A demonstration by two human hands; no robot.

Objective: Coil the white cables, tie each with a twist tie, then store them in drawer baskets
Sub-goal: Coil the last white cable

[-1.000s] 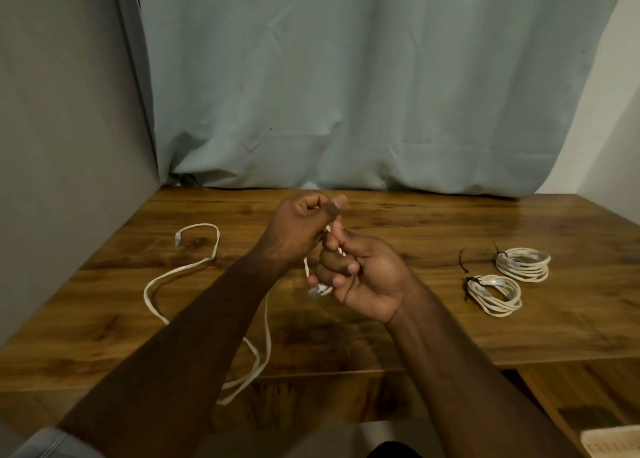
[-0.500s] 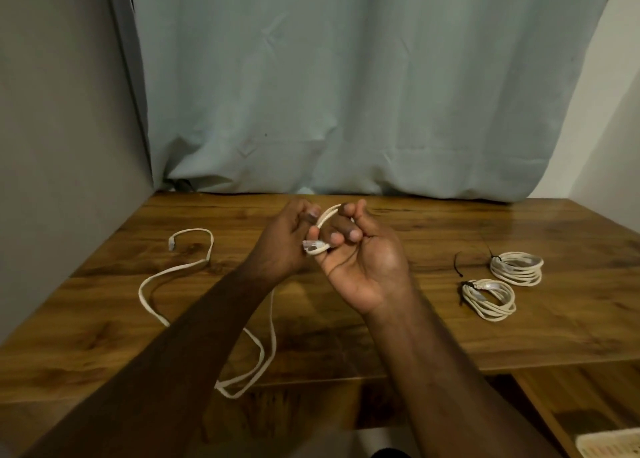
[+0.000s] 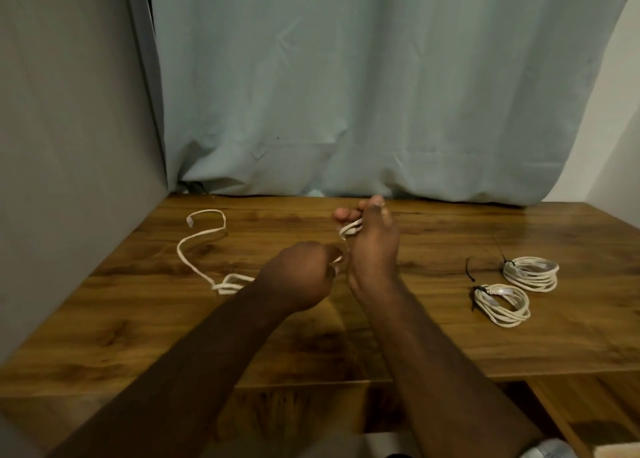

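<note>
A loose white cable [image 3: 202,250] snakes over the left part of the wooden table [image 3: 433,350], its plug end lying far left. My right hand [image 3: 372,250] is raised with fingers upright, and a few turns of that cable are wrapped around them. My left hand [image 3: 299,279] is fisted just left of it, pinching the cable strand that leads to the windings. Two coiled white cables, each bound with a black twist tie, lie at the right: one nearer [image 3: 502,305], one farther [image 3: 531,272]. A spare black twist tie [image 3: 469,270] rests beside them.
A pale blue curtain [image 3: 363,94] hangs behind the table, and a grey wall [image 3: 69,146] borders its left side. A lower wooden surface [image 3: 588,412] shows at bottom right, with a pale basket corner [image 3: 620,452] at the frame edge.
My right hand has turned upright with more cable wound on its fingers. My left hand dropped lower, feeding the strand. The slack on the table has been drawn in toward my hands.
</note>
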